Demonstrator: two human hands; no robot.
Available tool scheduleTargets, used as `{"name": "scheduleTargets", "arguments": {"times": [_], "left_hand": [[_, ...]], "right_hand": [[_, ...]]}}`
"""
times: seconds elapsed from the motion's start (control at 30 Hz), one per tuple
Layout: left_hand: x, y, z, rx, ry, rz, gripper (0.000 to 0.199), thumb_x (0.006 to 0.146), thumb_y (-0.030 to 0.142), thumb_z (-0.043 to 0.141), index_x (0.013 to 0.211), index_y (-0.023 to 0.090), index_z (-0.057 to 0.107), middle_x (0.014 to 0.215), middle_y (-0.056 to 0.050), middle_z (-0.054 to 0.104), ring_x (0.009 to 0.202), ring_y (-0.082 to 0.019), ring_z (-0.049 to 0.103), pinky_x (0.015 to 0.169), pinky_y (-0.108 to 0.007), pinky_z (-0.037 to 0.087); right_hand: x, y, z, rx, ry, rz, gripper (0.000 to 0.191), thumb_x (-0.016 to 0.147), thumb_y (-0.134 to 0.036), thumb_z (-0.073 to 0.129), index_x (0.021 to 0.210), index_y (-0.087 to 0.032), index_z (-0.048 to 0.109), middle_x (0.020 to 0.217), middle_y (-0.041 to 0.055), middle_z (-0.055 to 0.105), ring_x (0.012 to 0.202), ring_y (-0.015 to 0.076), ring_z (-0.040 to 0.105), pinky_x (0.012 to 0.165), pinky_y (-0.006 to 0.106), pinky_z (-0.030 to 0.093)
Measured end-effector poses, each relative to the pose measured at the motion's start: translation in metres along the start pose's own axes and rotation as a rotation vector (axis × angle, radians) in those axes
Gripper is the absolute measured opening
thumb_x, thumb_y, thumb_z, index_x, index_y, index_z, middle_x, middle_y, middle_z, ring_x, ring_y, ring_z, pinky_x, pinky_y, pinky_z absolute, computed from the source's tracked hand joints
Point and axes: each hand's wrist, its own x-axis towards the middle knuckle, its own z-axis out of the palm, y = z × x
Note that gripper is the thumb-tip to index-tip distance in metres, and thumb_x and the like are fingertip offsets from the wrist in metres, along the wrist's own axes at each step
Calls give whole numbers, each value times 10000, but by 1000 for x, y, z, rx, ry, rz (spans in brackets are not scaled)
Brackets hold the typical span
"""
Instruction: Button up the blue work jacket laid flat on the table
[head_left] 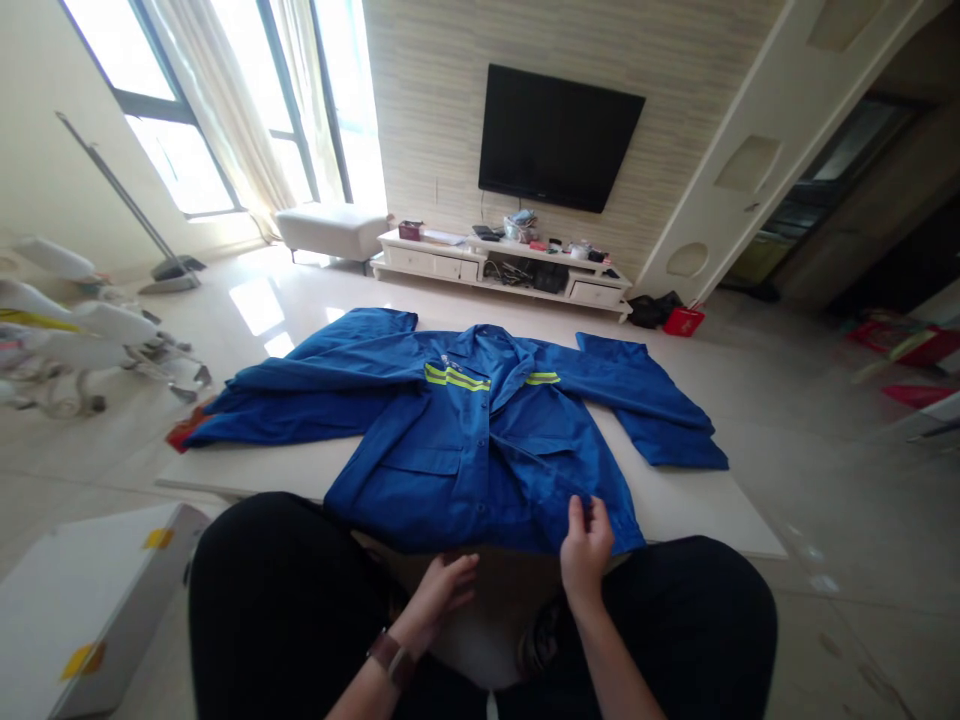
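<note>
A blue work jacket (427, 430) with yellow-green reflective stripes lies spread on a low white table (720, 510), collar away from me and sleeves out to both sides. Its front placket has buttons, and the panel on my right hangs partly loose. My right hand (587, 552) is at the lower hem of that panel, fingers curled and pinching the cloth. Just off the table's near edge, my left hand (442, 592) hovers below the hem with fingers apart and nothing in them. Folded blue cloth (660, 405) lies under the right sleeve; more blue cloth (292, 415) lies under the left.
My knees flank the table's near side. A white box (90, 610) with yellow tabs stands at left, near sewing machines with thread cones (112, 320). Beyond the table are a TV cabinet (427, 262), a grey bench (330, 230) and a red bag (682, 320).
</note>
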Motion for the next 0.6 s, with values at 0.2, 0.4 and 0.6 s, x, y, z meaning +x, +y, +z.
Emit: {"name": "scheduleTargets", "arguments": {"times": [0.2,0.4,0.6], "left_hand": [[-1,10,9,-306,166,31,269,740,131,803,914,238,628,1042,-36,709,981,-182,705,844,-285,576],[12,2,4,-309,258,-43,275,708,-23,595,597,187,457,578,44,504,516,-91,549,606,-224,520],[11,-5,6,-325,133,-60,225,715,-29,564,639,181,546,658,3,638,562,-114,625,585,-218,529]], "right_hand": [[19,-13,-30,103,81,56,361,943,-565,455,970,-237,603,835,91,667,780,284,644,728,392,529],[-5,-26,-14,173,-33,56,373,879,-599,518,881,-233,588,796,64,634,764,246,613,728,358,521],[-15,-25,11,363,-286,-10,336,850,-531,614,742,-214,583,696,0,546,626,167,509,599,288,445]]}}
